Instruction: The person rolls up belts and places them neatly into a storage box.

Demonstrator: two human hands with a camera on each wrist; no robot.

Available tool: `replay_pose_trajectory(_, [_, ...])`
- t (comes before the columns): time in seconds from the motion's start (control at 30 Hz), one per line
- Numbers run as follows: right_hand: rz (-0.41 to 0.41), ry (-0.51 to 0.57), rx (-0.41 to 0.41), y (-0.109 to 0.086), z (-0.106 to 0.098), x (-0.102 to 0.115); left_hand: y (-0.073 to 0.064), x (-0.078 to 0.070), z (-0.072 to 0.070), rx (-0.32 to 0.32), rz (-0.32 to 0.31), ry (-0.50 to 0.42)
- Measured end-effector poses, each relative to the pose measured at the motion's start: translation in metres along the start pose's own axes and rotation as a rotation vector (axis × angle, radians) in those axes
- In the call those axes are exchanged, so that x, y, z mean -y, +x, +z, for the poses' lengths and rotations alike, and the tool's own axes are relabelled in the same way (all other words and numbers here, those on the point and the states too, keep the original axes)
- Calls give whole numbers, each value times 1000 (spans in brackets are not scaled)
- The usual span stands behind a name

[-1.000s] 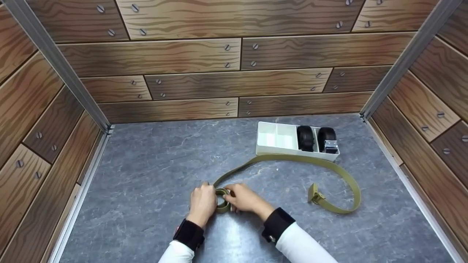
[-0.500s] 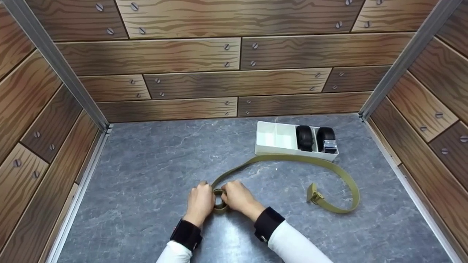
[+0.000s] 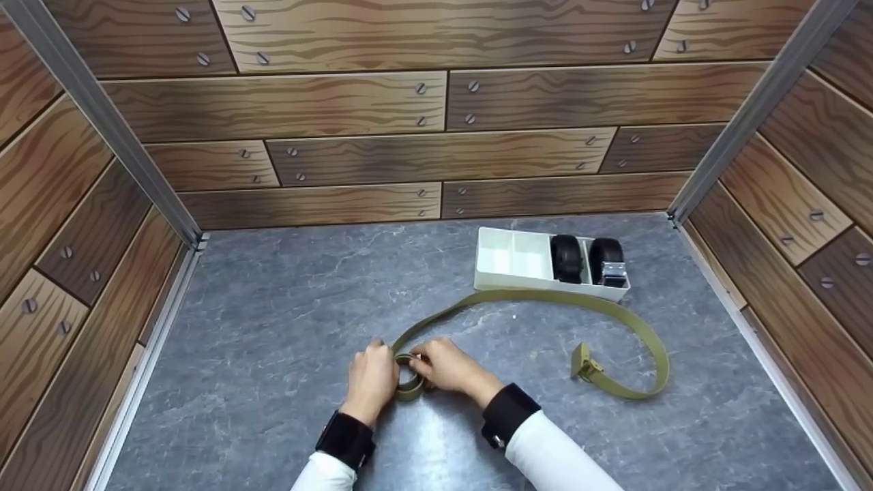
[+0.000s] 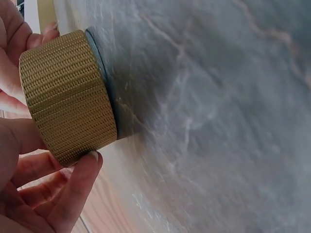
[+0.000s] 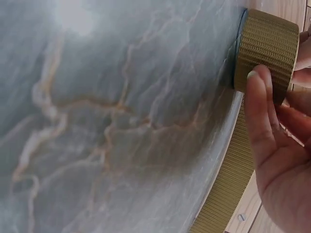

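An olive webbing belt (image 3: 545, 294) lies on the grey floor, its near end wound into a standing-on-edge coil (image 3: 409, 394). My left hand (image 3: 372, 378) grips the coil's left side; in the left wrist view its fingertips (image 4: 90, 162) press the ribbed outer wrap. On the opposite side, my right hand (image 3: 450, 368) pinches the coil, thumb over the upper rim and fingers (image 5: 260, 97) along the outside. From the coil the loose strap runs up and right in a wide arc to the buckle (image 3: 582, 361), which rests apart on the floor.
A white divided tray (image 3: 481, 276) stands behind the strap, with two black rolled items (image 3: 566, 259) in its right compartments. A silvery buckle (image 3: 614, 273) shows on the rightmost one. Wood-patterned walls (image 3: 307, 109) enclose the back and sides.
My right hand shifted left over the coil, then back slightly right, its thumb again showing at the rim. My left hand keeps its hold. The buckle and tray stay put.
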State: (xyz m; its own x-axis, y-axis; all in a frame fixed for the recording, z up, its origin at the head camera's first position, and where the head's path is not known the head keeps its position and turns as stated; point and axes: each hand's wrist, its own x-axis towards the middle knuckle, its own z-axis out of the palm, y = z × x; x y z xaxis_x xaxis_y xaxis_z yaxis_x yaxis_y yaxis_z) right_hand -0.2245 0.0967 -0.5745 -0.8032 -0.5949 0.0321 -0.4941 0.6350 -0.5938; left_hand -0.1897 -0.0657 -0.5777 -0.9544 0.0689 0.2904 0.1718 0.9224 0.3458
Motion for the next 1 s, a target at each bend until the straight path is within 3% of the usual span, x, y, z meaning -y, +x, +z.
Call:
replay_pose_trajectory(0.2, [63, 102, 10, 0, 2, 0, 2, 4, -1, 42, 6, -82])
replay_pose_trajectory(0.37, [30, 46, -9, 2, 3, 0, 4, 10, -3, 89, 11, -159])
replay_pose_trajectory(0.57, [-7, -25, 4, 4, 2, 2, 5, 12, -6, 119, 6, -160])
replay_pose_trajectory(0.83, [-8, -78, 9, 5, 8, 4, 4, 9, -4, 116, 18, -150])
replay_pose_trajectory(1.0, [-33, -106, -4, 4, 9, 6, 5, 16, -3, 113, 50, -227])
